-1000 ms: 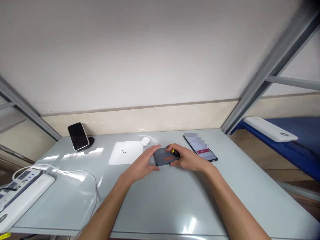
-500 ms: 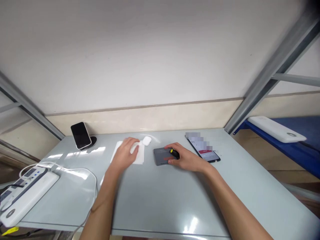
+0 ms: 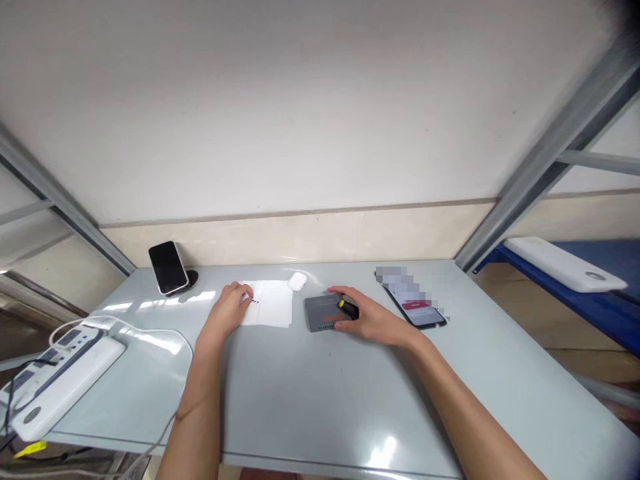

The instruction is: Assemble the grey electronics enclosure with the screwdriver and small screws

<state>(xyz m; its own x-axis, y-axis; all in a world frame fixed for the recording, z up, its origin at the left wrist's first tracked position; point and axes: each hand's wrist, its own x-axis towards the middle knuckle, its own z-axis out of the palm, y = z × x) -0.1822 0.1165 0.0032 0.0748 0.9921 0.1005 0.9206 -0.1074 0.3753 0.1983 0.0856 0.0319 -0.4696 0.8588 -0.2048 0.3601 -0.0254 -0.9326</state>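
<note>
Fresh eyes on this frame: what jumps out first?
The two hands in the centre: the right hand holds a yellow-black tool on a grey box, while the left hand has its fingertips at small dark bits on a white paper left of the box. Next comes a lit phone lying flat right of the box, and a dark phone propped on a stand at the back left.

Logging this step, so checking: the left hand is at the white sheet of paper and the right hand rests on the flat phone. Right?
Not quite. The head view shows the right hand resting on the grey box, gripping a yellow-and-black tool; the flat phone lies apart, to its right. The left hand is at the white sheet of paper, as you said.
</note>
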